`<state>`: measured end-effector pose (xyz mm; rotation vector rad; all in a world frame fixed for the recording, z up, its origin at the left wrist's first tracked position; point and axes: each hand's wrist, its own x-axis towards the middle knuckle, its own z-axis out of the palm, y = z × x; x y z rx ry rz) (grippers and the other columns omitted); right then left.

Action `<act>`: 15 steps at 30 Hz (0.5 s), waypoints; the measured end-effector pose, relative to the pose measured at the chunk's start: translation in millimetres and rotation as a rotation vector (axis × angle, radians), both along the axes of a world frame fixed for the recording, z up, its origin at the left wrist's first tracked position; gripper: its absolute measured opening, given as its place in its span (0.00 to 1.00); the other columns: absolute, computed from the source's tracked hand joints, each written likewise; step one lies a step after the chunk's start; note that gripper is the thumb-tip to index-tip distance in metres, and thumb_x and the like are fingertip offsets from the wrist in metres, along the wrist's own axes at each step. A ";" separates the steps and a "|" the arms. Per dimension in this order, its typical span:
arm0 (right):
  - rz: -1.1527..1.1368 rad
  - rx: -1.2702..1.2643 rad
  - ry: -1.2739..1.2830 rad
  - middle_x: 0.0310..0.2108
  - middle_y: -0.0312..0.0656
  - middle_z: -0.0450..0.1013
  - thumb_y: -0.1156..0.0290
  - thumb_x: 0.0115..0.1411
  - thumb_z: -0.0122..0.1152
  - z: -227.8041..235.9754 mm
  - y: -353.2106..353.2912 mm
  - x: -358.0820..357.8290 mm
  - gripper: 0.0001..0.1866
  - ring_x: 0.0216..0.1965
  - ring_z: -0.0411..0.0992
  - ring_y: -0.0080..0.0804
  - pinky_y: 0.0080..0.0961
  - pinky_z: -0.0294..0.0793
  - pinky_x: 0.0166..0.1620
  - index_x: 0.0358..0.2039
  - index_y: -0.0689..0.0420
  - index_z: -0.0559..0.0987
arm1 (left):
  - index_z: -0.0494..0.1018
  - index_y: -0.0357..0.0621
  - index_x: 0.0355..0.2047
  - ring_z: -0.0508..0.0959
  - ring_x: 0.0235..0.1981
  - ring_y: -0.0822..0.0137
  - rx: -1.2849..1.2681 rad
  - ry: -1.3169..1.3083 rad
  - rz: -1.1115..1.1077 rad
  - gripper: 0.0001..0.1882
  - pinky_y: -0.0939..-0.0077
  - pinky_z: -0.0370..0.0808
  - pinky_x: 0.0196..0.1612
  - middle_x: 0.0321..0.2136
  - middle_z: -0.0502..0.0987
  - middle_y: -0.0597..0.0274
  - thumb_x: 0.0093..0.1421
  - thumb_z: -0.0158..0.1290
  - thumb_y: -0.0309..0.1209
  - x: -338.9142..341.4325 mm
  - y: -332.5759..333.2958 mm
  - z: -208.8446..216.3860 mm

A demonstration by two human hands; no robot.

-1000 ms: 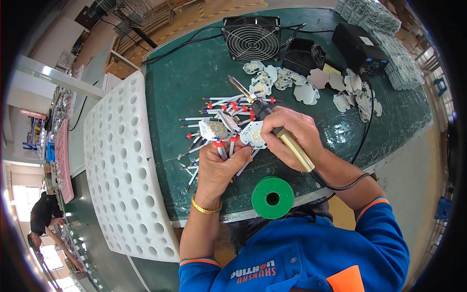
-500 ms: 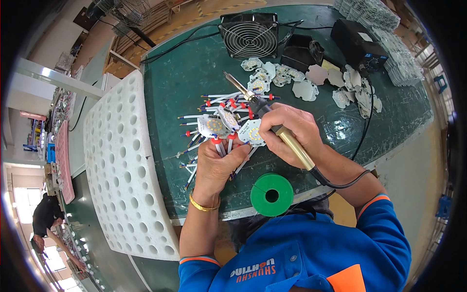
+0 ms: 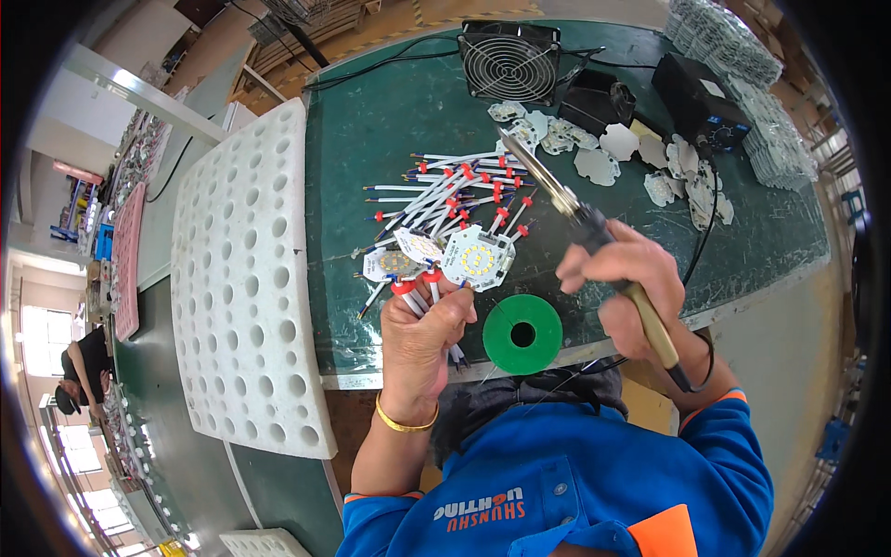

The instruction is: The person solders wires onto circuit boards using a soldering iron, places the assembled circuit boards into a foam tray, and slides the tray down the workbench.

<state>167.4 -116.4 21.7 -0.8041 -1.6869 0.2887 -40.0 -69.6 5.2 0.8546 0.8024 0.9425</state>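
Observation:
My left hand (image 3: 418,339) pinches several white wires with red rings, and LED boards (image 3: 480,259) stand at their upper ends. One white octagonal board faces up, its yellow chips showing; two others overlap to its left. My right hand (image 3: 645,288), slightly blurred, holds a soldering iron (image 3: 587,226) by its dark and brass-coloured handle. The iron's tip points up and left, apart from the boards in my left hand. Beyond the left hand lies a loose pile of white wires (image 3: 436,200) with red rings. A green solder spool (image 3: 498,351) lies flat between my hands, near the table edge.
A black fan (image 3: 510,63) stands at the back of the green table (image 3: 371,121). Loose boards (image 3: 596,167) and a black box-shaped soldering station (image 3: 698,102) lie to the right, beside stacked boards (image 3: 775,139). A white foam sheet with holes (image 3: 237,288) fills the left. Another person (image 3: 85,367) is far left.
My right hand has moved right with the soldering iron, away from the boards. My left hand has come slightly nearer with its boards, uncovering more of the wire pile. The view has shifted a little.

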 end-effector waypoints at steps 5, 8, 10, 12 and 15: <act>0.018 -0.066 -0.109 0.25 0.49 0.71 0.52 0.59 0.45 -0.2 -25.0 5.9 0.21 0.23 0.69 0.34 0.30 0.69 0.26 0.37 0.60 0.64 | 0.72 0.34 0.26 0.59 0.13 0.83 -0.025 -0.032 0.001 0.06 0.88 0.52 0.16 0.18 0.71 0.63 0.48 0.52 0.25 7.9 -10.8 -2.3; 0.019 -0.053 -0.115 0.26 0.47 0.72 0.48 0.58 0.44 -4.8 -30.7 5.8 0.24 0.22 0.67 0.35 0.32 0.67 0.27 0.37 0.59 0.64 | 0.72 0.34 0.26 0.59 0.13 0.83 -0.020 -0.021 -0.012 0.06 0.88 0.52 0.16 0.18 0.71 0.63 0.48 0.52 0.25 8.0 -11.1 -4.1; 0.053 0.095 -0.012 0.15 0.37 0.62 0.51 0.55 0.52 -11.6 -24.6 1.9 0.25 0.16 0.62 0.31 0.27 0.62 0.24 0.35 0.64 0.71 | 0.72 0.34 0.26 0.59 0.13 0.83 -0.019 -0.014 -0.018 0.06 0.87 0.52 0.16 0.18 0.71 0.63 0.48 0.52 0.24 6.5 -11.3 -4.4; 0.081 0.104 -0.039 0.16 0.37 0.63 0.50 0.54 0.53 -10.6 -27.6 6.7 0.25 0.16 0.62 0.31 0.28 0.63 0.24 0.35 0.64 0.71 | 0.72 0.34 0.25 0.59 0.13 0.83 -0.037 0.000 -0.002 0.06 0.87 0.52 0.16 0.18 0.71 0.64 0.47 0.52 0.24 5.5 -12.4 -3.0; 0.081 0.123 0.007 0.16 0.36 0.62 0.54 0.52 0.57 -5.8 -33.4 2.8 0.21 0.16 0.62 0.32 0.29 0.63 0.26 0.33 0.62 0.73 | 0.72 0.34 0.24 0.60 0.13 0.83 -0.035 0.010 0.022 0.05 0.87 0.52 0.16 0.18 0.71 0.64 0.47 0.52 0.24 6.0 -14.2 1.5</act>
